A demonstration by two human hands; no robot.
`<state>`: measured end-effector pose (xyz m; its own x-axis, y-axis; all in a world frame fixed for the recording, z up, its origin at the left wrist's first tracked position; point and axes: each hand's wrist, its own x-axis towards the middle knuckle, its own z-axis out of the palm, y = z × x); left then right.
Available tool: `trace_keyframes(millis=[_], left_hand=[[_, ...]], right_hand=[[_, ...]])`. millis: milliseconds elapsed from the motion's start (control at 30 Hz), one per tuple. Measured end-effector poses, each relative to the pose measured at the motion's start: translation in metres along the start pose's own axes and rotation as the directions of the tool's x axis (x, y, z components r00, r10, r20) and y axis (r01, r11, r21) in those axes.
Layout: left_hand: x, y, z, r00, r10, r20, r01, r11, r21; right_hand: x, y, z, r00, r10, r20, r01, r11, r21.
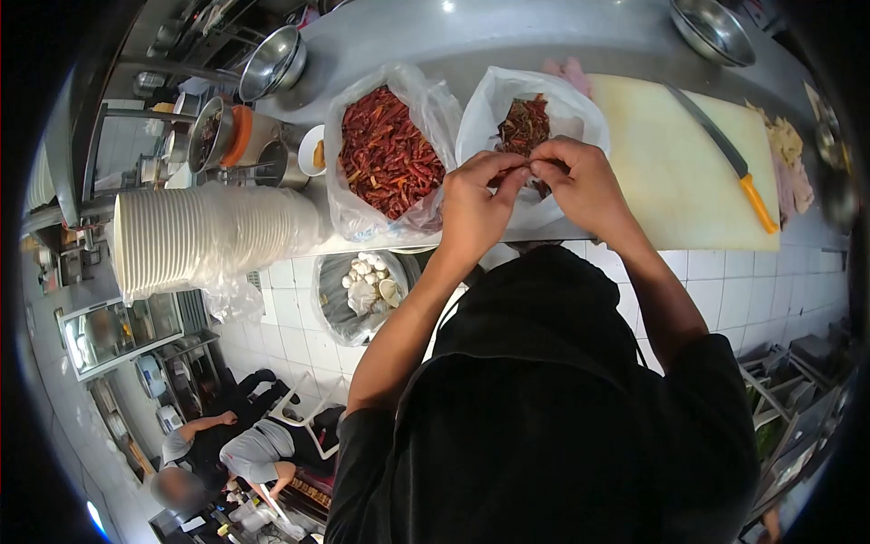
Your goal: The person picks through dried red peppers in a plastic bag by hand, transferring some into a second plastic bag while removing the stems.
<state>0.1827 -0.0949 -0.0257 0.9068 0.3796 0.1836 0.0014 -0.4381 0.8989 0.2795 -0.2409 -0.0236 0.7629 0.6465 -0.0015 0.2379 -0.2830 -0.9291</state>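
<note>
My left hand [478, 201] and my right hand [580, 184] meet fingertip to fingertip over a white plastic bag [480, 113]. Both are closed in a pinch on one small dark piece, which looks like a dried chili [531, 165]; the fingers hide most of it. Inside this bag lies a small heap of dried chili pieces [524, 125], brownish red and partly covered by my hands. Just left of it stands a clear plastic bag [441, 104], opened wide and filled with whole dried red chilies [390, 150].
On the right is a white cutting board [671, 172] with a yellow-handled knife [725, 145]. Stacked white containers [181, 238] lie at the counter's left edge. Steel bowls [272, 63] stand behind. Below is a lined bin [340, 308] holding garlic-like scraps. Two people work lower left.
</note>
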Motion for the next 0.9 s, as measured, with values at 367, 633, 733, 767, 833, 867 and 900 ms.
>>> trace_keyframes(millis=[367,633,733,767,833,867,900], left_hand=[[-0.013,-0.009,-0.031,0.92,-0.353,0.171,0.375,0.666,-0.645],[0.016,-0.041,-0.112,0.884,0.127,-0.45,0.037,0.94,0.339],[-0.004,-0.021,-0.153,0.807,0.162,-0.568,0.036,0.946,0.321],[-0.016,-0.009,-0.166,0.772,0.123,-0.623,0.037,0.971,0.238],[-0.041,0.02,-0.189,0.676,0.111,-0.728,0.014,0.986,0.164],[-0.054,0.034,-0.198,0.613,0.141,-0.777,-0.001,0.984,0.177],[-0.063,0.05,-0.205,0.546,0.212,-0.811,-0.032,0.972,0.233]], right_hand=[[0.005,0.004,0.001,0.98,0.077,0.184,-0.153,0.88,0.449],[0.02,0.003,0.019,0.975,0.092,-0.201,-0.008,0.924,0.382],[0.029,-0.021,0.027,0.945,-0.056,-0.322,0.157,0.942,0.296],[0.032,-0.03,0.03,0.925,-0.121,-0.36,0.222,0.942,0.253],[0.035,-0.053,0.042,0.884,-0.21,-0.416,0.351,0.889,0.296],[0.034,-0.07,0.053,0.87,-0.225,-0.439,0.408,0.83,0.382],[0.031,-0.086,0.067,0.856,-0.233,-0.462,0.457,0.759,0.463]])
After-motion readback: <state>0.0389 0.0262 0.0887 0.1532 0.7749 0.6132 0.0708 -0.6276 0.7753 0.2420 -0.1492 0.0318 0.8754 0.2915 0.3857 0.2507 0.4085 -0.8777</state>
